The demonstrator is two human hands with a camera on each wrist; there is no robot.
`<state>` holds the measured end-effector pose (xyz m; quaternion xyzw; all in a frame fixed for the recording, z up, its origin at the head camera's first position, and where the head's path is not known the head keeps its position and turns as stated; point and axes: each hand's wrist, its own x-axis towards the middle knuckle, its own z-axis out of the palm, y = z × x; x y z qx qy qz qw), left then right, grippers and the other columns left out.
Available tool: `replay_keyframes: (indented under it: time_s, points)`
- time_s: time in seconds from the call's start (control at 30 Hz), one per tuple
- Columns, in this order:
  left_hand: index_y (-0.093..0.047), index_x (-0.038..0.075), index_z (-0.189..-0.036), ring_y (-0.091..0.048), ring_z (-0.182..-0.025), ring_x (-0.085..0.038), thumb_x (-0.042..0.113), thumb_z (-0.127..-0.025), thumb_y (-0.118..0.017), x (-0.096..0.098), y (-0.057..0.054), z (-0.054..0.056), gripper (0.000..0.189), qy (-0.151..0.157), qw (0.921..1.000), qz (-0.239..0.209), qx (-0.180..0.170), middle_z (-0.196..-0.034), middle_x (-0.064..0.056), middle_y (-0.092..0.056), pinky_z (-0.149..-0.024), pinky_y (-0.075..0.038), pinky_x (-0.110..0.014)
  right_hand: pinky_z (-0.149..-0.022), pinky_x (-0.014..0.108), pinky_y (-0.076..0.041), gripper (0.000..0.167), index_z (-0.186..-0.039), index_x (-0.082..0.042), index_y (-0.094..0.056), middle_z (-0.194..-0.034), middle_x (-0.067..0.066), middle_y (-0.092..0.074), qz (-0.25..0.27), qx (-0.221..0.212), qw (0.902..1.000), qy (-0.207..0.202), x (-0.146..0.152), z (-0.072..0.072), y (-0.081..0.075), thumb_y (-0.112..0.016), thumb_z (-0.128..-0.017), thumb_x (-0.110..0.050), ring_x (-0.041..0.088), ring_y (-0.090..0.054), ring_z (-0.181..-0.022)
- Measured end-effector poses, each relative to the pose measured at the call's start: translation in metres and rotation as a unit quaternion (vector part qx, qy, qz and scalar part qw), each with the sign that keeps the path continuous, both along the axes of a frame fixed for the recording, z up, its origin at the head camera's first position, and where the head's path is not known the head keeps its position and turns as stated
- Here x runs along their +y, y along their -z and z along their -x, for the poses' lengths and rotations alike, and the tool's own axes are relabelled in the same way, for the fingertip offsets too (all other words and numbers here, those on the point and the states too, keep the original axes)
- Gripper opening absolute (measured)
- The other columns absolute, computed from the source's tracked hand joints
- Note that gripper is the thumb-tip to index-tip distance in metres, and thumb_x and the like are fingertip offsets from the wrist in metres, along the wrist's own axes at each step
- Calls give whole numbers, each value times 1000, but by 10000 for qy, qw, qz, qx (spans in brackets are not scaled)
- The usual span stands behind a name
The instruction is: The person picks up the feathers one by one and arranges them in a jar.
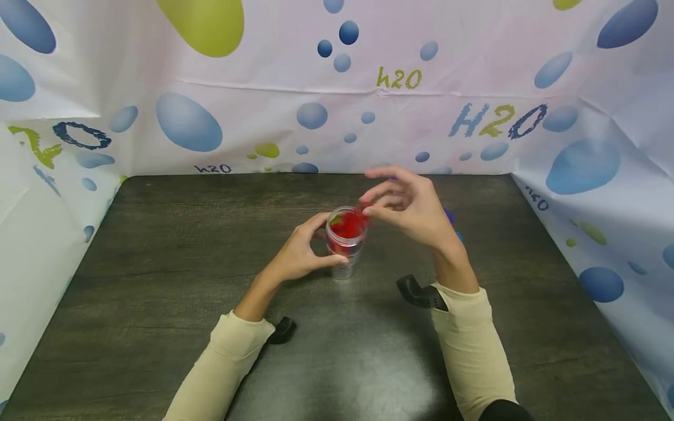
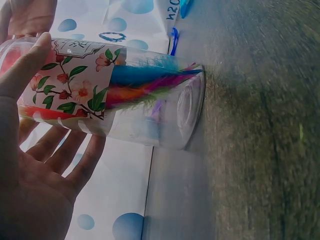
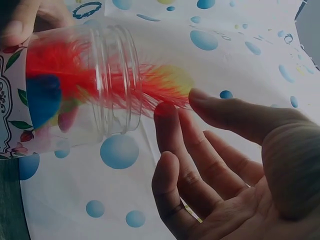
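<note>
My left hand (image 1: pixel 302 252) grips a clear jar (image 1: pixel 343 271) with a flowered label (image 2: pixel 75 85), thumb on one side and fingers round the other. The jar's open mouth faces up and its base is close to the table. Inside it are a blue feather (image 2: pixel 132 75) and others in orange and magenta. At the rim my right hand (image 1: pixel 416 207) pinches a fluffy red feather (image 3: pixel 160 90) between thumb and forefinger. Much of the red feather is within the jar, with its end sticking out past the threaded rim. A yellow feather tip (image 3: pixel 181 77) shows behind it.
The dark wood-look table (image 1: pixel 184 263) meets a white sheet (image 1: pixel 274 58) with blue and green drops at the back and sides. Small purple (image 1: pixel 449 215) and blue (image 1: pixel 460 235) items lie on the table, partly hidden behind my right hand.
</note>
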<state>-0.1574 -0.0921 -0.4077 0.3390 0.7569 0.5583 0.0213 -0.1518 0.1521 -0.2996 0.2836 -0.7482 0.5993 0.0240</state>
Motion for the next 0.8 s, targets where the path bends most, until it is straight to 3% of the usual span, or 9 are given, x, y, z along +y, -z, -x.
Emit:
replay_keyframes:
  time_s: [0.07, 0.3, 0.53, 0.8]
  points:
    - [-51, -1, -146, -60, -122, -29, 16, -82, -90, 0, 0, 0, 77, -5, 10000, 3, -13, -139, -16, -61, -99, -56, -46, -77, 31, -63, 49, -133, 12, -58, -100, 26, -74, 23, 30, 10000, 28, 0, 0, 0, -72, -86, 20, 16, -77, -84]
    - [-50, -1, -146, -60, -122, -29, 28, -84, -90, -1, 0, -1, 80, 17, 10000, -29, 20, -138, -16, -61, -100, -56, -45, -78, 32, -64, 48, -133, 13, -57, -99, 27, -74, 39, 55, 9999, 74, -6, 0, -2, -71, -87, 19, 17, -77, -85]
    - [-50, -2, -147, -60, -123, -30, 8, -81, -89, 1, -1, 0, 77, -12, 10000, 47, -46, -140, -16, -60, -100, -56, -46, -78, 33, -64, 49, -134, 13, -57, -95, 26, -74, -45, 103, 9998, 188, -7, 0, 2, -72, -87, 18, 20, -77, -83]
    - [-50, -2, -147, -60, -124, -31, 6, -80, -89, 1, -2, -1, 77, -29, 9999, 94, -46, -140, -17, -60, -101, -56, -47, -80, 32, -63, 51, -135, 10, -57, -95, 25, -75, -280, 13, 9991, 303, -6, -1, 1, -75, -87, 15, 25, -77, -83]
